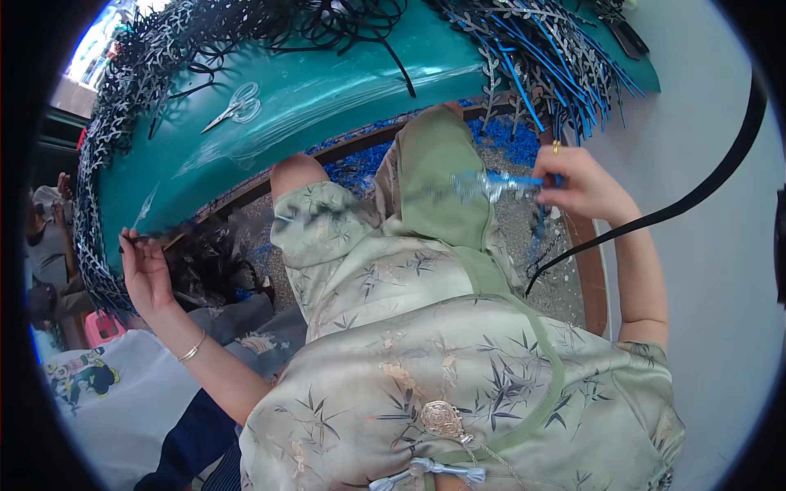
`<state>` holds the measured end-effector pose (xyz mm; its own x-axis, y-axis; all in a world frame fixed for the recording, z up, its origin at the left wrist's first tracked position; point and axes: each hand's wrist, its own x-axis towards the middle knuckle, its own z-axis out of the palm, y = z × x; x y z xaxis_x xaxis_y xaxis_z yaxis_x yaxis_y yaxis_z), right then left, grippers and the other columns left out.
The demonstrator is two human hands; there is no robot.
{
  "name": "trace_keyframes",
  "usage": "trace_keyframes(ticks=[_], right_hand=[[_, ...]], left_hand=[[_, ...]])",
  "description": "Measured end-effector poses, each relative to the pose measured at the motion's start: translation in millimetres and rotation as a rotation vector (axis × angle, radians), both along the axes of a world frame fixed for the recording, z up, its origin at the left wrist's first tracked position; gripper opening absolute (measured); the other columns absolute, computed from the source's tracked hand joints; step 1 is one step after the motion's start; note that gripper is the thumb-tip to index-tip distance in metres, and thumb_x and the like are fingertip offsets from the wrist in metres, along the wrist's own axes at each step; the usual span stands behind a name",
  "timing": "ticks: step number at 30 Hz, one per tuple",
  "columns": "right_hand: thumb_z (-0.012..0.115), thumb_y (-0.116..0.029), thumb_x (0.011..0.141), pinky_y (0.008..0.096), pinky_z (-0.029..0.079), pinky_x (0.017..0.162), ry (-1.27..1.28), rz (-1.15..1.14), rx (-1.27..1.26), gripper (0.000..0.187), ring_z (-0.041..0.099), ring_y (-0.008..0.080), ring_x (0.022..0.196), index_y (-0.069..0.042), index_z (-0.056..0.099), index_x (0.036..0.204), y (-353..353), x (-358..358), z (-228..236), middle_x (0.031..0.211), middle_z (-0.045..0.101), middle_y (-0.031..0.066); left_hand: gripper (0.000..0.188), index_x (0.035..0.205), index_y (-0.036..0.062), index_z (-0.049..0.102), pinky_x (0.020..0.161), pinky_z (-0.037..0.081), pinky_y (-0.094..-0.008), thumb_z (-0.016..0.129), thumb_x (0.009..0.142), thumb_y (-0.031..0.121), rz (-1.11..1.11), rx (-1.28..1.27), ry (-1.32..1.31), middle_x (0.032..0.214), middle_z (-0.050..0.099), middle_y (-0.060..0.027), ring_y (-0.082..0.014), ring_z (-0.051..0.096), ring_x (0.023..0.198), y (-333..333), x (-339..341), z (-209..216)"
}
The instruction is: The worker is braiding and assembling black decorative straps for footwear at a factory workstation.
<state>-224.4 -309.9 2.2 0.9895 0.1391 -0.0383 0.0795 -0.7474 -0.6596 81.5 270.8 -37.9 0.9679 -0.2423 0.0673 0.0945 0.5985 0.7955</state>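
My right hand [577, 184], with a gold ring on one finger, is closed on the end of a blue strip [520, 182]. The strip stretches left over my lap into a silvery blur. On the left, my left hand [147, 270] is raised beside the table's edge, thumb and fingers pinching a thin dark strip [151, 238] that is smeared by motion. Scissors [243, 105] with pale clear handles lie on the teal tabletop [327, 90], out of reach of both hands' fingers.
Black strips [327, 24] are heaped at the table's far side. Silver leaf-shaped trim [102, 155] hangs over its left edge, and blue strips [565, 65] hang on the right. A black cable [704, 180] curves by my right arm. Other people sit at the left; blue scraps [360, 151] litter the floor.
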Motion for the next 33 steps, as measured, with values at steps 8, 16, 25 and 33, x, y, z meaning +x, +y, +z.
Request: trace_keyframes(ticks=[8, 16, 25, 33], right_hand=[[0.065, -0.005, 0.07, 0.0378, 0.049, 0.06, -0.683, -0.395, -0.655, 0.016, 0.059, 0.0288, 0.07, -0.005, 0.056, 0.083, 44.9, 20.5, -54.5, 0.072, 0.056, 0.0101], [0.068, -0.007, 0.076, 0.0394, 0.051, 0.064, -0.404, -0.114, -0.279, 0.03, 0.062, 0.0309, 0.073, -0.003, 0.06, 0.106, 99.1, 19.8, -118.8, 0.079, 0.063, 0.0126], [0.066, -0.026, 0.083, 0.0419, 0.048, 0.065, -0.137, -0.18, -0.381, 0.024, 0.062, 0.0312, 0.074, -0.009, 0.065, 0.1, 36.6, 0.2, -79.9, 0.077, 0.064, 0.0117], [0.074, -0.029, 0.075, 0.0402, 0.047, 0.062, 0.064, 0.147, -0.202, 0.024, 0.06, 0.0309, 0.068, -0.008, 0.067, 0.084, 37.7, 6.3, -53.8, 0.077, 0.062, 0.0095]], left_hand=[[0.025, 0.116, 0.0, 0.054, 0.081, 0.048, -0.0278, 0.054, 0.098, 0.016, 0.101, 0.055, -0.069, 0.105, 0.062, -0.0067, -0.0131, 0.055, 0.084, 3.3, 20.3, 19.7], [0.024, 0.114, 0.0004, 0.056, 0.079, 0.05, -0.0269, 0.055, 0.097, 0.018, 0.156, 0.086, 0.027, 0.105, 0.061, -0.0066, -0.0144, 0.056, 0.085, 71.7, 11.5, -25.0], [0.023, 0.113, 0.0009, 0.056, 0.078, 0.049, -0.0276, 0.057, 0.096, 0.016, 0.202, 0.045, 0.062, 0.107, 0.064, -0.0083, -0.0142, 0.057, 0.083, 92.3, -6.9, -35.9], [0.024, 0.113, -0.0005, 0.057, 0.08, 0.05, -0.0284, 0.056, 0.096, 0.017, 0.175, 0.017, 0.059, 0.109, 0.063, -0.0109, -0.016, 0.058, 0.086, 100.7, -10.9, -36.4]])
